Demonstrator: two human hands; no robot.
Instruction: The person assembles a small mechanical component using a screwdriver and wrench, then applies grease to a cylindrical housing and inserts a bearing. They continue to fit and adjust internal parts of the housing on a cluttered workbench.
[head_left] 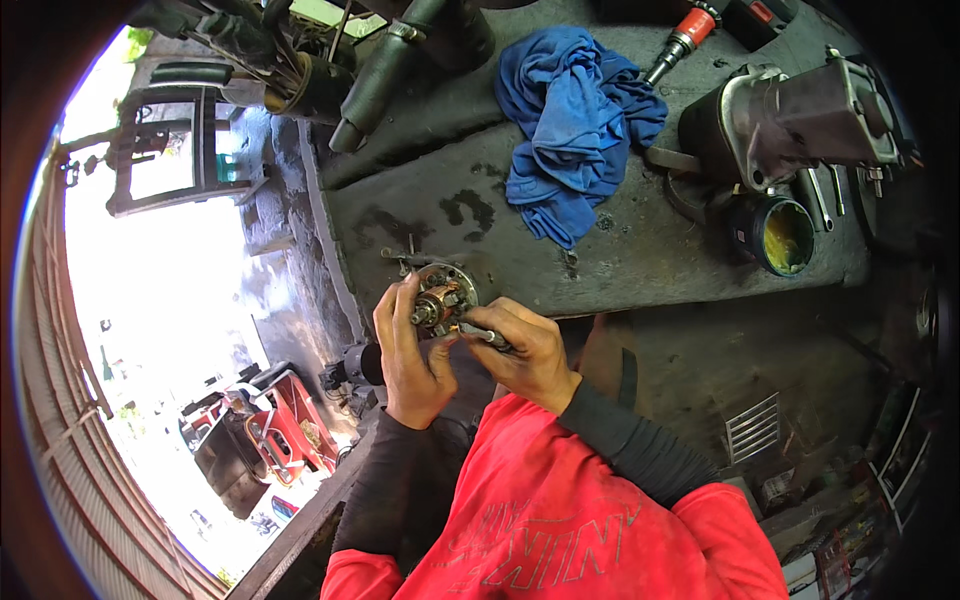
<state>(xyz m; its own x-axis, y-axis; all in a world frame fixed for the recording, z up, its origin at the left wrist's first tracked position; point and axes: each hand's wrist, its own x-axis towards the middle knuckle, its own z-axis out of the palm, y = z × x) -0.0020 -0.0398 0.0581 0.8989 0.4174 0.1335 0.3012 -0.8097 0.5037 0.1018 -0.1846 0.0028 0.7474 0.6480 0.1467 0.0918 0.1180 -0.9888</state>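
Note:
At the table's near edge is a motor part [436, 305] with a round metal plate, copper-coloured pieces and a shaft end in its middle. My left hand [408, 365] grips it from the left, fingers along its side and thumb near its lower edge. In my right hand [532, 352] is a small slim metal tool [487, 337], closed between thumb and fingers. Its tip meets the lower right of the copper-coloured pieces; its exact kind is partly hidden by the fingers.
A crumpled blue cloth [570, 130] lies on the dark worktable [420, 180]. To the right are a metal housing [770, 120], an open tin [785, 240] with yellowish contents and wrenches [820, 200]. A red-and-black tool [690, 35] lies at the back, near a thick dark pipe [385, 70].

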